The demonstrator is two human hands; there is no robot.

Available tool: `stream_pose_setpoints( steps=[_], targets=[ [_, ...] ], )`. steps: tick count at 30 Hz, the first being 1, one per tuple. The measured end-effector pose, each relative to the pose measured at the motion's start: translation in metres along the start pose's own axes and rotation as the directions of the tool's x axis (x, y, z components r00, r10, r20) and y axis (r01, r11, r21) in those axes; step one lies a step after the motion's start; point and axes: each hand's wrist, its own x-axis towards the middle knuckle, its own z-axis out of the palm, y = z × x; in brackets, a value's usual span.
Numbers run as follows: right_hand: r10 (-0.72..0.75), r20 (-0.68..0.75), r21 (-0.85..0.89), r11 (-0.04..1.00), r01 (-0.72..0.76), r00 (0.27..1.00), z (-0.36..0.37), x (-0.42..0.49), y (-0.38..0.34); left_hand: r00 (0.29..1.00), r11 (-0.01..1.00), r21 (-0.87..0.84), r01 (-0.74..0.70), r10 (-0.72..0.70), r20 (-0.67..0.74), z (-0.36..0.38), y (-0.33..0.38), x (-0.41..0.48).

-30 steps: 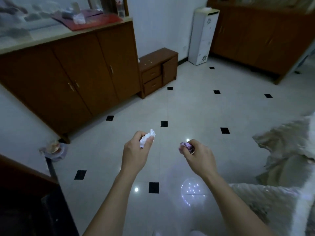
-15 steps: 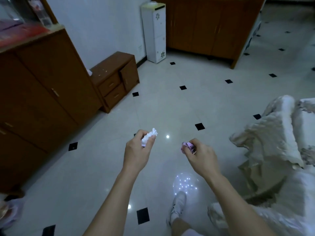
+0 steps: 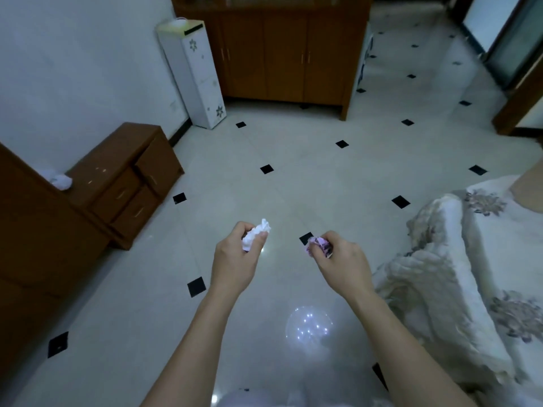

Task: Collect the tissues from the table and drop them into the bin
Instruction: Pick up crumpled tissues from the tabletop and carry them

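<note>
White tissue: a crumpled wad (image 3: 256, 237) held in the air over the floor, its top poking out above the fingertips.
Pink tissue: a smaller patterned wad (image 3: 320, 246), also in the air, level with the white one and a little apart from it.
Left hand: the left hand (image 3: 235, 265) is closed round the white tissue, thumb and curled fingers pinching its lower half.
Right hand: the right hand (image 3: 342, 264) grips the pink tissue in bent fingertips, with most of the wad tucked under them.
Bin: not in view, so where it stands cannot be told from here.
Table: not in view either.
Step in hand: probably carrying both wads to the bin. The pick-up looks done for these two, and the drop is not yet done.
Doing it well: hold both pinches firm until each hand is right over the bin's mouth. Paper this light drifts, so let go low and close, not from a height.
Order: one hand at a time is likely safer, since a miss can then be seen and picked up.
Risk: the loose top of the white tissue could snag on the bin's rim or tear off.
Floor: pale glossy tiles (image 3: 293, 195) with small black squares, open ahead for walking.
Left side: a low brown drawer chest (image 3: 126, 177) against the wall. A white lump (image 3: 60, 180) lies at its far left edge and may be another tissue, though that cannot be told.
Right side: a sofa (image 3: 470, 259) under a flowered cover, close to the right arm.
Far end: a tall white unit (image 3: 195, 74) beside a wooden cupboard (image 3: 288, 54).
</note>
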Motion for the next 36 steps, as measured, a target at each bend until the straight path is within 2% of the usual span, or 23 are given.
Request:
stream_pose_setpoints(
  steps=[11, 20, 27, 36],
  targets=[
    [0.122, -0.115, -0.016, 0.992, -0.124, 0.986, -0.015, 0.143, 0.027, 0.982, 0.996, -0.025, -0.085, 0.088, 0.168, 0.088, 0.022, 0.159],
    [0.222, -0.200, -0.035, 0.972, -0.234, 0.954, -0.026, 0.311, 0.011, 0.936, 0.986, -0.060, -0.158, 0.168, 0.309, 0.153, 0.056, 0.336],
    [0.313, -0.294, 0.007, 0.946, -0.325, 0.903, -0.040, 0.407, 0.025, 0.878, 0.966, -0.101, -0.236, 0.257, 0.404, 0.211, 0.091, 0.440],
    [0.437, -0.369, 0.076, 0.894, -0.442, 0.820, -0.078, 0.486, 0.079, 0.800, 0.952, -0.135, -0.273, 0.303, 0.517, 0.311, 0.131, 0.522]
  ],
)
